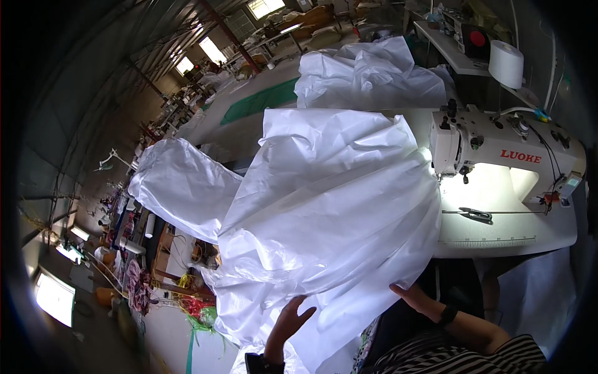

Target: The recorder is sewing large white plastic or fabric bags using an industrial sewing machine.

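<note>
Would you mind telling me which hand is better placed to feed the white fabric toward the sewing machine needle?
Probably the right hand: it touches the white fabric edge nearest the sewing machine. The left hand is farther away.

Bright machine-lamp glare, daylit windows, dark fisheye-bent rim, sharp centre.

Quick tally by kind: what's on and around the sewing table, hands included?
White woven fabric pieces: 2, one under the hands, one heaped behind
Sewing machine: 1
Thread cone, white: 1
Scissors: 1
Hands: 2, left hand, right hand
Total: 7
</note>
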The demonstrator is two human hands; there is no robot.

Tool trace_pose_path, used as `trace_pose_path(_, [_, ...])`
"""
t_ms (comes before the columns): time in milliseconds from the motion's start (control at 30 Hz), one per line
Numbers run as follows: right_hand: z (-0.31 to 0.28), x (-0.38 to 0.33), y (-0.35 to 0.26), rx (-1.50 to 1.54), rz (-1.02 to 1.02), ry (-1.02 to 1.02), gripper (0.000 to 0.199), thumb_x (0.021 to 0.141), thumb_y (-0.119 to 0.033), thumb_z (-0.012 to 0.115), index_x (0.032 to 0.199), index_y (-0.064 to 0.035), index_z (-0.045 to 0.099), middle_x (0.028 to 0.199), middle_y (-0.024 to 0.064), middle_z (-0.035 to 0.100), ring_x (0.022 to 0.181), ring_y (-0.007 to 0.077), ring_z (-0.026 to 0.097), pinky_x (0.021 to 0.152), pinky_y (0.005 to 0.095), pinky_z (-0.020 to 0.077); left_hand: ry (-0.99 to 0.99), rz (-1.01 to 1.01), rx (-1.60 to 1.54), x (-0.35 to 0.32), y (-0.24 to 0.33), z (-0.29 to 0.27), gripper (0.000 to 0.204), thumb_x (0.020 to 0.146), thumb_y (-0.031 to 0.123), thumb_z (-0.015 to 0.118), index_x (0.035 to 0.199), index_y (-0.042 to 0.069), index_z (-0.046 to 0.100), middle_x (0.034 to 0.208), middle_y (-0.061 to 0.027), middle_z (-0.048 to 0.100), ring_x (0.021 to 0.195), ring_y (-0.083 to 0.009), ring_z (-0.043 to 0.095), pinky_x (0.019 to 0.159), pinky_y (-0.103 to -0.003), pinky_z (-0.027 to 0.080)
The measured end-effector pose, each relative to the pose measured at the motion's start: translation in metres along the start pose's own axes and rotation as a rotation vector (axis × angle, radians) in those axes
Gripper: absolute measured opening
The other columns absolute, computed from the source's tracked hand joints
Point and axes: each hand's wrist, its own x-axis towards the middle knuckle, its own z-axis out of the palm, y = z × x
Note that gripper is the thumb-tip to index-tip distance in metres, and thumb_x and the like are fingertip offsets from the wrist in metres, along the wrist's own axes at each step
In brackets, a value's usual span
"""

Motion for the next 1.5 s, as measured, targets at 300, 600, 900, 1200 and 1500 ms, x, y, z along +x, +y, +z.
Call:
trace_pose_path(300, [-0.013,-0.087,-0.093,0.235,0.319,-0.119,0.032,0.099,-0.023,0.058,0.121,0.0004,0.062,0.113,0.0116,0.067,0.101,0.0209,0.063,0.093,0.0350,0.0484,0.644,-0.276,0.058,0.197,0.009,-0.060,0.055,0.095,0.042,0.056,0.129,-0.001,0.054,0.124,-0.0262,0.060,0.117,-0.0422,0.056,0.103,-0.044,0.042])
trace_pose_path(600, [0.025,-0.017,-0.102,0.472,0.116,0.123,0.021,0.100,-0.025,0.058,0.104,-0.0049,0.062,0.092,0.0032,0.062,0.091,0.0147,0.064,0.080,0.0343,0.0548,0.419,0.209,-0.034,0.426,0.023,0.010,0.079,0.092,0.052,0.057,0.143,-0.005,0.037,0.147,-0.0295,0.038,0.139,-0.0407,0.033,0.118,-0.042,0.023])
trace_pose_path(900, [0.011,0.060,-0.081,0.042,-0.150,-0.002,0.041,0.098,-0.018,0.061,0.131,-0.0012,0.044,0.114,0.0149,0.056,0.095,0.0220,0.064,0.083,0.0342,0.0541,0.431,0.147,0.026,0.482,-0.020,-0.027,0.080,0.091,0.053,0.054,0.142,-0.006,0.036,0.145,-0.0305,0.040,0.137,-0.0414,0.036,0.117,-0.041,0.024])
trace_pose_path(1200, [0.017,-0.003,-0.114,-0.022,-0.169,0.166,0.016,0.098,-0.013,0.060,0.091,0.0016,0.064,0.083,0.0063,0.064,0.081,0.0165,0.060,0.072,0.0311,0.0464,0.304,0.150,0.276,0.233,-0.035,-0.061,0.067,0.094,0.031,0.061,0.147,0.001,0.032,0.145,-0.0334,0.037,0.133,-0.0465,0.040,0.110,-0.044,0.037])
trace_pose_path(1500, [0.011,-0.075,-0.050,0.143,0.101,-0.154,0.030,0.100,-0.022,0.058,0.113,0.0033,0.066,0.107,0.0080,0.068,0.099,0.0151,0.062,0.091,0.0292,0.0483,0.394,0.389,0.348,0.097,0.099,-0.029,0.040,0.084,0.016,0.069,0.122,0.007,0.060,0.132,-0.0133,0.059,0.115,-0.0343,0.060,0.090,-0.043,0.053])
